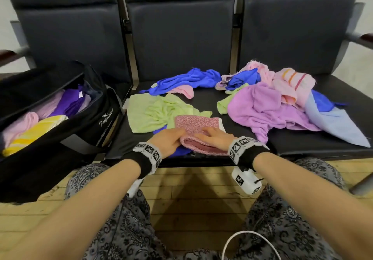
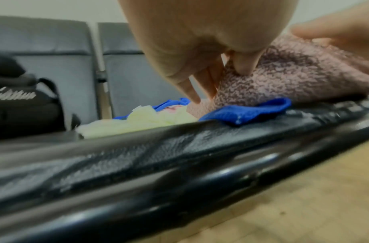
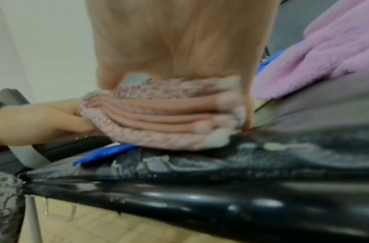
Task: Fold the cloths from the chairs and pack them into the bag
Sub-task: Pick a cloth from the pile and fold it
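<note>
A folded pink speckled cloth [image 1: 196, 123] [image 2: 293, 78] [image 3: 158, 118] lies near the front of the middle chair seat [image 1: 218, 102], on top of a blue cloth [image 1: 179, 152] [image 2: 252, 111] [image 3: 106, 151]. My left hand [image 1: 171, 138] [image 2: 218, 83] pinches its left end, thumb on the near side and fingers behind. My right hand [image 1: 216, 136] [image 3: 179, 49] lies flat on top of it, fingers straight, pressing the layers down. The open black bag [image 1: 101, 118] stands on the left seat and holds folded pink, yellow and purple cloths.
A light green cloth [image 1: 153, 112] lies spread just behind the pink one, with a blue cloth [image 1: 187, 80] further back. A heap of lilac [image 1: 268, 106], pink, blue and pale blue cloths covers the right seat. Wooden floor lies below the seat's front rail [image 1: 201, 162].
</note>
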The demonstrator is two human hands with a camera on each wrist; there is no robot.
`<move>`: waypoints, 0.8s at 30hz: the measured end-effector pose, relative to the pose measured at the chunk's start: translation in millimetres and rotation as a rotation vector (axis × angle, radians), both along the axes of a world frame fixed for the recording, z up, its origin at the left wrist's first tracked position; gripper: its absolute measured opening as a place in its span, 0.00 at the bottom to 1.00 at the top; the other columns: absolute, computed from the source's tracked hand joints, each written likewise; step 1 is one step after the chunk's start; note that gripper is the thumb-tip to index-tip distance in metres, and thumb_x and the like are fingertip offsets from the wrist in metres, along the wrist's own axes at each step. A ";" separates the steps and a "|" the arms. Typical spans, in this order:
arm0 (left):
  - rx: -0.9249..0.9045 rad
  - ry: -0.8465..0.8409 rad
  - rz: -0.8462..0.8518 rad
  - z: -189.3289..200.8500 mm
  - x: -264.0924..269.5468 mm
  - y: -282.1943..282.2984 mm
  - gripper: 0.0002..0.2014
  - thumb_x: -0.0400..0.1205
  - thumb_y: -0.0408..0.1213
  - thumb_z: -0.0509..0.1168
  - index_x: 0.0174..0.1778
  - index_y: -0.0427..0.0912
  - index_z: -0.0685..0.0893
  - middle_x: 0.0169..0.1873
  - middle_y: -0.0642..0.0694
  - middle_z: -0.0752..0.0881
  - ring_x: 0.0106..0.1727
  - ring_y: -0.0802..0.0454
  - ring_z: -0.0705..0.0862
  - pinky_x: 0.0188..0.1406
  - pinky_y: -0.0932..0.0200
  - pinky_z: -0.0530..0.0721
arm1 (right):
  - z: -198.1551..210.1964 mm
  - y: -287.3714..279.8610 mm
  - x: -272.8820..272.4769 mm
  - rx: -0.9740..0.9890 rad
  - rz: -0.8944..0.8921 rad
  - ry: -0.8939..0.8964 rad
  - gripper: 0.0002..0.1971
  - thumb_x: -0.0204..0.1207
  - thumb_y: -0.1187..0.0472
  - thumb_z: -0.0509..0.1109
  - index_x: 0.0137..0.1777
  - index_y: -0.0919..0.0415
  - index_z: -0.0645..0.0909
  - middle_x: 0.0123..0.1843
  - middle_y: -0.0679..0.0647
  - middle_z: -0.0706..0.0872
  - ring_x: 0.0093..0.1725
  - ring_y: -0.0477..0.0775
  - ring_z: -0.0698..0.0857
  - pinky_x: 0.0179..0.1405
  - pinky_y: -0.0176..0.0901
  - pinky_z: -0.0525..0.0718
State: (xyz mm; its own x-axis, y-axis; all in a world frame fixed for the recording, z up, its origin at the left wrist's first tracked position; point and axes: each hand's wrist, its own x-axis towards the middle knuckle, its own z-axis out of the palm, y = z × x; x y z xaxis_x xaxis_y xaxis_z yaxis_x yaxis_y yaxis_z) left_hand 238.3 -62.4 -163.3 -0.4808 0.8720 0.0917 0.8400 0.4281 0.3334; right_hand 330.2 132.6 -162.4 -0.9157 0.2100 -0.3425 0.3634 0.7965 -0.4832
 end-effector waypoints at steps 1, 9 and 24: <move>-0.001 -0.092 0.089 -2.0 -3.4 -1.2 0.21 0.83 0.49 0.50 0.62 0.41 0.79 0.55 0.39 0.85 0.59 0.39 0.82 0.61 0.50 0.76 | 5.6 1.4 5.7 -0.117 0.020 0.024 0.41 0.74 0.27 0.56 0.82 0.49 0.58 0.82 0.48 0.63 0.80 0.51 0.65 0.79 0.54 0.58; 0.130 -0.417 0.338 -9.8 -21.4 -5.1 0.22 0.85 0.39 0.59 0.77 0.47 0.70 0.70 0.42 0.78 0.73 0.44 0.74 0.73 0.51 0.69 | 5.3 12.5 34.2 0.066 0.158 0.300 0.41 0.67 0.61 0.77 0.80 0.57 0.64 0.74 0.55 0.77 0.70 0.54 0.78 0.66 0.34 0.71; 0.110 -0.450 0.580 -1.5 -30.7 27.7 0.21 0.88 0.40 0.52 0.76 0.37 0.66 0.70 0.33 0.75 0.70 0.36 0.74 0.67 0.54 0.70 | -13.8 35.7 -13.9 -0.349 -0.332 0.527 0.16 0.82 0.54 0.65 0.61 0.65 0.81 0.57 0.58 0.87 0.61 0.57 0.84 0.60 0.44 0.77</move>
State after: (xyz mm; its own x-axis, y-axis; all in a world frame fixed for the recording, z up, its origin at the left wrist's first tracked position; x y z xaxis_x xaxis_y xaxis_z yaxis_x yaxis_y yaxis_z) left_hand 207.6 -34.7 -164.9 -0.8729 0.4639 -0.1510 0.2610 0.7056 0.6587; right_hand 316.3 168.3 -176.2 -0.8847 0.4651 0.0303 0.2076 0.4516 -0.8677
